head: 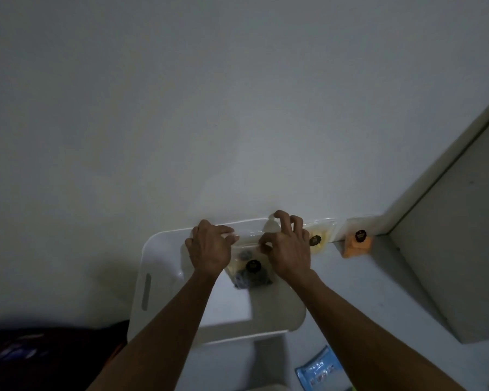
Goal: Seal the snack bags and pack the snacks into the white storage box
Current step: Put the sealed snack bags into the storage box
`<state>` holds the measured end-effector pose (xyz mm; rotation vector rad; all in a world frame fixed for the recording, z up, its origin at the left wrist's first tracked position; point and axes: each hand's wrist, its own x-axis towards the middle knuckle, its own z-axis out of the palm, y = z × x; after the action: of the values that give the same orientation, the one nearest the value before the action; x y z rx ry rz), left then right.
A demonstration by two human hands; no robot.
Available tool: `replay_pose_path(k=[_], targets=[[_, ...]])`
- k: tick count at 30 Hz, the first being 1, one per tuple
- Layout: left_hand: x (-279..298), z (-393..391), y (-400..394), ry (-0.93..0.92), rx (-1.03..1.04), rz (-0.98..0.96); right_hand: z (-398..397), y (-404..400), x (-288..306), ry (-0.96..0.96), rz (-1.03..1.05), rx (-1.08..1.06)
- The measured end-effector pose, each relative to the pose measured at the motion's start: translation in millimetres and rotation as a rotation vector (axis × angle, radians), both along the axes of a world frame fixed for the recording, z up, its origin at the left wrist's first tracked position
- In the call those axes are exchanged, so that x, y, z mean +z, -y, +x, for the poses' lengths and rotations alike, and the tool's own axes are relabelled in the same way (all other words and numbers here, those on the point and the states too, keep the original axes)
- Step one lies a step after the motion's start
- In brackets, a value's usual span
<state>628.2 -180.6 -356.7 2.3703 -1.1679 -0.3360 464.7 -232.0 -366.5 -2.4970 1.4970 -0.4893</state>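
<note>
A clear snack bag [250, 270] with dark pieces and a round black label hangs above the white storage box [153, 266]. My left hand [208, 248] pinches the bag's top strip at its left end. At the strip's right end my right hand [290, 249] pinches it between thumb and fingers. Two more clear bags lean against the wall to the right, one with yellow contents [319, 239] and one with orange contents [357, 242].
The box has a slot handle [146, 292] on its left side and stands on a pale surface against a white wall. A blue packet [319, 369] lies near the bottom edge. A pale cabinet side [449, 249] rises at right. Dark cloth [40, 354] fills the lower left.
</note>
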Motion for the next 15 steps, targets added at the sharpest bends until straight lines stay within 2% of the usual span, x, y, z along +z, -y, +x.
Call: replay_pose_path(k=[9,15], targets=[[-4.2,4.0,-5.1,-0.162,0.019,-0.161,-4.3,5.0,-5.0,0.012,0.018,-0.054],[14.8,5.2,-24.7,-0.172,0.038,-0.252,-16.6,-5.6,11.0,0.058,0.024,-0.088]])
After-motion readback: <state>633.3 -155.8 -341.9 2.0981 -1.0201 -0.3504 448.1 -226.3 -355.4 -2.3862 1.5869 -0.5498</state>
